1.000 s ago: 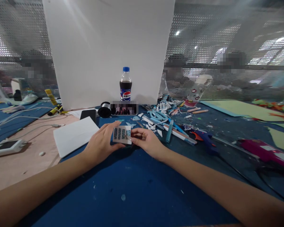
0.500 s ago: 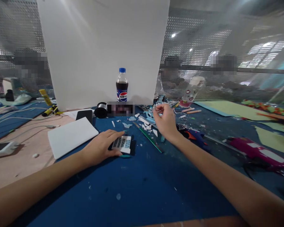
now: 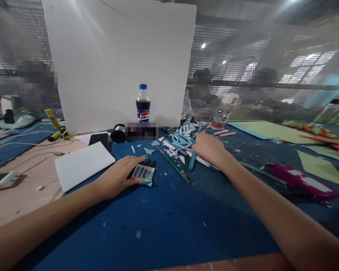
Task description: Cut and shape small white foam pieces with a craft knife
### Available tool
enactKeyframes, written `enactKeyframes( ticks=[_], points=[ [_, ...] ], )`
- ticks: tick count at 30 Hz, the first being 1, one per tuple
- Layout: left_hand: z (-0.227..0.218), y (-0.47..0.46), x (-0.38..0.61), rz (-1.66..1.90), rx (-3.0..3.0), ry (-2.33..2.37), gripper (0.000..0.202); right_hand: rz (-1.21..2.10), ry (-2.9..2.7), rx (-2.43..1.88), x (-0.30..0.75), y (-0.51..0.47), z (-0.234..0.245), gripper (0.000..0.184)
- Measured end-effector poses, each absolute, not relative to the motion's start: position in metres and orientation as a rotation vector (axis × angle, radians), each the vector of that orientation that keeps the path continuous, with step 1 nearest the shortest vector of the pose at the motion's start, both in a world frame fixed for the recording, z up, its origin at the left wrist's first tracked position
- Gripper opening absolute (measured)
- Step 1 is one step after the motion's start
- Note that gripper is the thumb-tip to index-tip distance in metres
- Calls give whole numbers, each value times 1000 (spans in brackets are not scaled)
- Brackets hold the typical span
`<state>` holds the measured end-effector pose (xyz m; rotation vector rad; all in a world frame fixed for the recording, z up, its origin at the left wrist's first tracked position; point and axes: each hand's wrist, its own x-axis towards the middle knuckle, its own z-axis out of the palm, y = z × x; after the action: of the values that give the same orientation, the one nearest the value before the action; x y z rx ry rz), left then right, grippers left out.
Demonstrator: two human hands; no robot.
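My left hand [image 3: 117,177] is closed around the edges of a small white panel [image 3: 142,172] with rows of dark and bluish marks. Thumb and fingers lie on opposite sides of the panel, just above the blue mat [image 3: 147,214]. Over at the scrap pile, my right hand [image 3: 209,148] is lowered with curled fingers; whatever they hold is hidden. Light blue scissors [image 3: 180,140] and white and blue scraps [image 3: 173,148] lie to its left. A white strip [image 3: 202,161] passes below it. Between the hands rests a green metallic ruler-like strip [image 3: 175,165].
A cola bottle [image 3: 143,107] stands before a white board [image 3: 118,64]. Nearby are a wire spool [image 3: 118,133], a white sheet [image 3: 84,165] and a dark phone-like slab [image 3: 98,139]. To the right lie a magenta tool [image 3: 303,180], coloured paper [image 3: 265,131] and a tilted drink bottle [image 3: 225,111].
My right hand has moved down and to the right among the scraps, covering the blue-and-orange object seen beside it before. The panel in my left hand has tilted slightly.
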<state>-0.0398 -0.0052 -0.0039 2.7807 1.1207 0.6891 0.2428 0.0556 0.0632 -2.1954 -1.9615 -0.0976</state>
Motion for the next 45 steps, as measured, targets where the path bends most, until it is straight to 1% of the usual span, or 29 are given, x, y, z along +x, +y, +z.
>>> enactKeyframes(
  ticks=[3, 5, 8, 11, 14, 17, 19, 21, 23, 25, 27, 28, 32, 35, 39, 41, 45],
  points=[
    [-5, -5, -40, 654, 2748, 1159, 45, -54, -1869, -2305, 233, 47, 58, 46],
    [-5, -5, -40, 643, 2739, 1168, 44, -19, -1796, -2401, 224, 43, 53, 56],
    [-6, -5, -40, 659, 2742, 1178, 46, -3, -1836, -2480, 215, 38, 44, 63],
    [-5, -6, -41, 695, 2758, 1164, 45, -62, -1895, -2464, 212, 36, 41, 67],
    [-3, -7, -39, 727, 2765, 1137, 41, -152, -1892, -2396, 213, 34, 42, 62],
    [-2, -8, -37, 767, 2753, 1200, 39, -342, -1953, -2186, 211, 32, 41, 52],
    [-2, -9, -36, 831, 2751, 1270, 41, -426, -2105, -1941, 207, 30, 39, 51],
    [-3, -9, -35, 938, 2777, 1334, 45, -422, -2300, -1682, 199, 24, 35, 54],
    [-4, -8, -35, 1065, 2845, 1385, 50, -472, -2489, -1382, 189, 16, 31, 50],
    [-4, -8, -35, 1163, 2949, 1397, 53, -560, -2624, -1093, 179, 6, 29, 41],
    [-2, -9, -34, 1192, 3069, 1339, 54, -606, -2698, -918, 171, -4, 28, 31],
    [-1, -9, -34, 1192, 3120, 1298, 54, -610, -2727, -861, 169, -8, 28, 30],
    [4, -13, -36, 1156, 3174, 1161, 46, -616, -2790, -875, 167, -19, 29, 27],
    [8, -16, -40, 1064, 3149, 981, 39, -599, -2836, -883, 169, -21, 30, 26],
    [10, -17, -43, 910, 3161, 730, 39, -526, -2901, -805, 167, -24, 25, 30],
    [10, -16, -43, 887, 3220, 726, 37, -510, -2907, -776, 165, -25, 21, 33],
    [8, -15, -40, 992, 3392, 835, 27, -533, -2887, -750, 164, -22, 18, 32]
  ],
)
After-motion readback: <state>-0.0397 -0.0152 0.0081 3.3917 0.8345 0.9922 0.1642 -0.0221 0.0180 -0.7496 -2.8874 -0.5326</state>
